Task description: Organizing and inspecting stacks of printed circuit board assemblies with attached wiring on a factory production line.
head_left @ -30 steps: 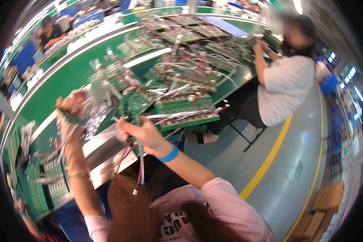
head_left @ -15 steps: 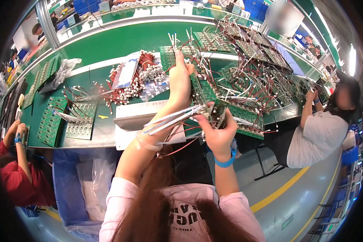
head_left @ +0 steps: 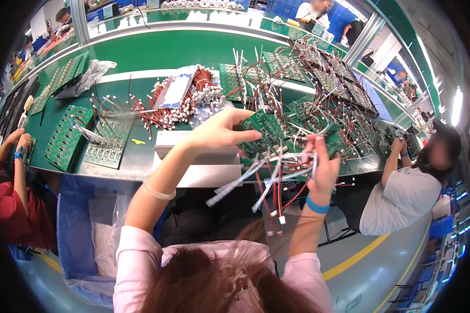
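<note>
While the left hand [head_left: 222, 129] gripped a green circuit board [head_left: 265, 134], wired edge bodyward, long axis unclear, the right hand [head_left: 324, 175] clasped another board [head_left: 333, 139].

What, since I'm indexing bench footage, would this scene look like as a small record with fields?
Left hand: fingers gripping a green circuit board, raised above the bench
Right hand: fingers at white wires; grip unclear
Below the board: hanging red wires with white connectors
Right wrist: blue wristband
Bench, ahead: bundled red leads
Bench, left: stacked circuit boards
Left of lap: blue bin
Co-workers: person in red, left; person in light grey, right
</note>
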{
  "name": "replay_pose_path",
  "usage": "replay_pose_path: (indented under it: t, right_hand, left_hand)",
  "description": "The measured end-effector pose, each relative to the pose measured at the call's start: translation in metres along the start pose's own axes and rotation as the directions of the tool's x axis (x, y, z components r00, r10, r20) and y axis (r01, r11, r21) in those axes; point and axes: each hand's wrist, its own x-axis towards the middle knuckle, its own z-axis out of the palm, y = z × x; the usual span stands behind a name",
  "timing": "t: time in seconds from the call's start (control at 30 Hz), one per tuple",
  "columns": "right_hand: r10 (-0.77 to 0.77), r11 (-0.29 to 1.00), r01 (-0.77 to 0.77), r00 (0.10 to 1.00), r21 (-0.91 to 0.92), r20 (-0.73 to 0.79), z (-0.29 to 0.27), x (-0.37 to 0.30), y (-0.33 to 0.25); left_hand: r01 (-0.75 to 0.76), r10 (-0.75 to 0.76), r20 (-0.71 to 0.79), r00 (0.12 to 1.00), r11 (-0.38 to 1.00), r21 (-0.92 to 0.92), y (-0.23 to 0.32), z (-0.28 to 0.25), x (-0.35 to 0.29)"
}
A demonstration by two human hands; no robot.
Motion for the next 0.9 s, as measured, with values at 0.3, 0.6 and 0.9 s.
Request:
replay_pose_path:
  t: [0.3,0.6,0.9]
  right_hand:
    - [0.250,0.959,-0.191,0.916,-0.207,0.314,0.019,0.013,-0.007]
    - [0.053,0.997,-0.041,0.980,-0.069,0.190,0.027,0.005,0.015]
    - [0.137,0.975,-0.172,0.965,0.142,0.225,0.019,0.002,0.017]
  left_hand:
    - [-0.038,0.062,-0.124,0.990,0.981,0.189,0.026,0.010,0.002]
    - [0.016,-0.098,-0.240,0.966,0.947,-0.321,0.005,0.032,-0.005]
    - [-0.085,-0.039,-0.248,0.968,0.879,-0.470,0.003,0.050,-0.008]
